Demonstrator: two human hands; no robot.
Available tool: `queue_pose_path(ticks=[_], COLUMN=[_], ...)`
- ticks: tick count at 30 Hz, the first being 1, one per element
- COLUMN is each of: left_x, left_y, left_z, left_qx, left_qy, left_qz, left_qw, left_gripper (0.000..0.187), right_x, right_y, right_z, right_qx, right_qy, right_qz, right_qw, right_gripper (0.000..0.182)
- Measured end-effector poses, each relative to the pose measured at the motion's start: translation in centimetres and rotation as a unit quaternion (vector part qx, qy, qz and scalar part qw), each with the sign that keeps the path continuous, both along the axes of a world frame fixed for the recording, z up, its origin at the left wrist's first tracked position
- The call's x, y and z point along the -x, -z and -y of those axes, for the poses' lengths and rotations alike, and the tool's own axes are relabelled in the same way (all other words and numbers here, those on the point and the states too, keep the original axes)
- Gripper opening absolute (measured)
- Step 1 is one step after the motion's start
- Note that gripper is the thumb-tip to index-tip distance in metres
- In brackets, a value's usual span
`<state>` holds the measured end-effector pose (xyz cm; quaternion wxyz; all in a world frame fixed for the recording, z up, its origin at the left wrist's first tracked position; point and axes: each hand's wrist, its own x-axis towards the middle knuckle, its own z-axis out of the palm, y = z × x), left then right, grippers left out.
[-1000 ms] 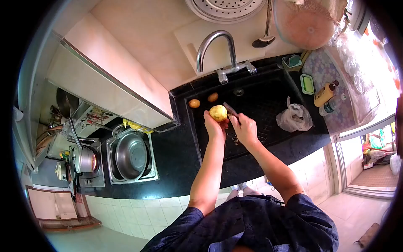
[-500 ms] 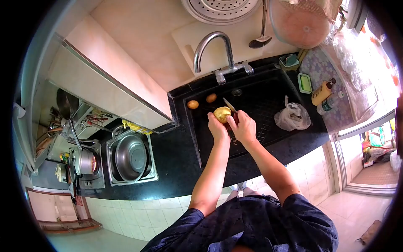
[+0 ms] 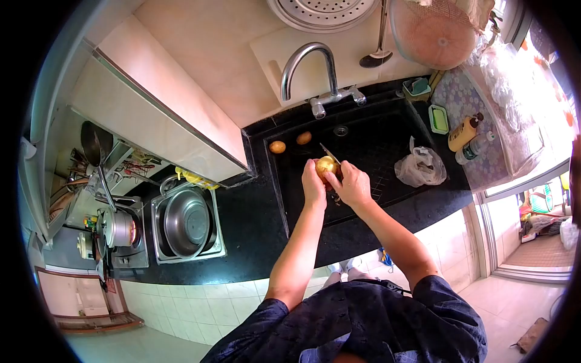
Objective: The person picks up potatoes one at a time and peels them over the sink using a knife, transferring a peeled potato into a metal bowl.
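Note:
Over the black sink [image 3: 290, 209], a partly peeled potato [image 3: 326, 164] sits in my left hand [image 3: 313, 186], whose fingers wrap round its left side. My right hand [image 3: 353, 184] is closed on a knife [image 3: 329, 151]; the blade points up and to the left past the potato, and the handle is hidden in the fingers. The right thumb presses on the potato. Two unpeeled potatoes, a left one [image 3: 277, 147] and a right one [image 3: 304, 138], lie at the back left of the sink. Small dark scraps show below my hands.
A chrome faucet [image 3: 331, 78] arches over the sink's back. On the right are a crumpled plastic bag [image 3: 420, 167], a green soap dish [image 3: 439, 120], a yellow pump bottle [image 3: 465, 133] and a clear bottle [image 3: 475, 149]. To the left, a metal basin [image 3: 189, 224] stands near a pot [image 3: 120, 228].
The potato has turned a little in my left hand and shifted slightly right. The knife blade has tilted and moved a bit lower. Both unpeeled potatoes stay put.

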<state>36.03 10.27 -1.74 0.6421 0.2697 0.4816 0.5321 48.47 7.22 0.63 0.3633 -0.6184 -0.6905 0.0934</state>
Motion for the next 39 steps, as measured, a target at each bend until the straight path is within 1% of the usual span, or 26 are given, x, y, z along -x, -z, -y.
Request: queue_pose_path(ticks=[1,2,3,5,7,8,11,12,15,16,17,19,20,22,23,24,25,26,29,30,33,34,36,37,38,39], left_x=[-0.4,-1.1,-1.2,-1.3,-0.6,-0.5,-1.1,-0.9,0.8,2.3,2.4,2.4,2.4,2.0,1.8,0.9,0.1,0.1,1.0,1.2,1.3,1.1,1.6,1.8,2.4,3.0], left_y=[0.2,2.9,2.2,1.6,1.6,1.7,2.5,2.8,3.3,2.2,1.2,-0.2,0.1,0.8,1.2,2.4,2.8,3.2,3.6,3.6,3.6,4.7,5.0,3.8,2.5,0.6], left_z=[0.2,-0.4,-0.1,0.5,0.5,0.6,0.4,0.4,0.0,0.4,0.5,0.5,0.2,-0.2,-0.2,-0.4,-0.5,-0.4,-0.2,-0.1,-0.2,-0.4,0.1,0.2,0.3,0.7], left_qx=[-0.017,-0.088,-0.054,-0.061,-0.100,-0.120,-0.101,-0.113,-0.050,-0.048,-0.048,-0.004,-0.010,-0.020,-0.018,-0.053,-0.087,-0.071,-0.092,-0.109,-0.119,-0.119,-0.118,-0.120,-0.053,-0.043], left_qy=[-0.023,-0.095,-0.109,-0.126,-0.108,-0.099,-0.122,-0.115,-0.052,0.037,0.037,0.027,0.036,0.053,0.024,-0.021,-0.067,-0.072,-0.063,-0.070,-0.084,-0.075,-0.048,-0.034,-0.005,0.036], left_qz=[-0.027,-0.048,0.004,-0.022,-0.085,-0.116,-0.072,-0.061,0.030,0.060,0.072,0.089,0.073,0.041,-0.005,-0.015,-0.026,0.029,-0.017,-0.044,-0.116,-0.043,-0.018,-0.005,0.018,0.044], left_qw=[0.999,0.990,0.993,0.990,0.985,0.981,0.985,0.985,0.997,0.996,0.996,0.996,0.997,0.998,1.000,0.998,0.994,0.994,0.994,0.991,0.983,0.989,0.992,0.992,0.998,0.997], left_gripper=[0.037,0.033,0.034,0.038,0.039,0.039,0.038,0.033,0.028,0.025,0.019,0.022,0.025,0.030,0.034,0.035,0.035,0.035,0.035,0.038,0.038,0.036,0.035,0.035,0.033,0.031], right_x=[0.4,0.9,1.1,0.8,0.5,0.7,1.5,1.3,-0.1,-0.5,-0.7,-0.7,-0.5,0.6,1.1,1.6,2.0,2.0,1.5,1.6,2.3,2.5,2.2,2.1,1.9,2.0], right_y=[0.9,2.7,2.3,2.1,-0.4,0.0,2.5,1.8,1.5,0.8,-0.2,-1.9,-2.2,-1.3,-0.5,0.4,0.8,1.1,0.1,-1.4,0.3,1.0,1.6,1.5,1.6,0.7], right_z=[0.2,0.6,1.2,0.8,0.9,0.8,1.3,1.5,0.8,0.8,0.7,0.9,0.8,0.9,1.0,1.3,1.8,1.9,1.5,1.6,1.8,2.0,2.2,2.0,1.8,1.8], right_qx=[-0.016,-0.044,-0.025,-0.025,-0.001,0.034,0.027,0.013,-0.012,0.006,0.032,0.088,0.097,0.071,0.058,0.026,0.010,0.007,-0.017,0.022,0.019,-0.008,-0.001,0.001,-0.001,0.024], right_qy=[-0.002,-0.036,-0.053,-0.061,-0.023,-0.013,-0.061,-0.072,-0.117,-0.115,-0.103,-0.079,-0.068,-0.038,-0.023,-0.021,-0.048,-0.063,-0.069,-0.025,-0.027,-0.052,-0.073,-0.084,-0.087,-0.059], right_qz=[-0.002,0.030,0.031,0.024,0.006,0.011,-0.002,0.002,0.003,-0.027,-0.027,-0.028,-0.008,-0.005,-0.003,0.009,0.029,0.027,0.034,0.044,0.027,0.048,0.053,0.057,0.037,0.037], right_qw=[1.000,0.998,0.998,0.997,1.000,0.999,0.998,0.997,0.993,0.993,0.994,0.993,0.993,0.997,0.998,0.999,0.998,0.998,0.997,0.998,0.999,0.997,0.996,0.995,0.996,0.997], right_gripper=[0.038,0.037,0.035,0.037,0.040,0.043,0.037,0.034,0.034,0.037,0.038,0.041,0.045,0.044,0.043,0.041,0.039,0.038,0.038,0.038,0.038,0.039,0.039,0.039,0.039,0.039])
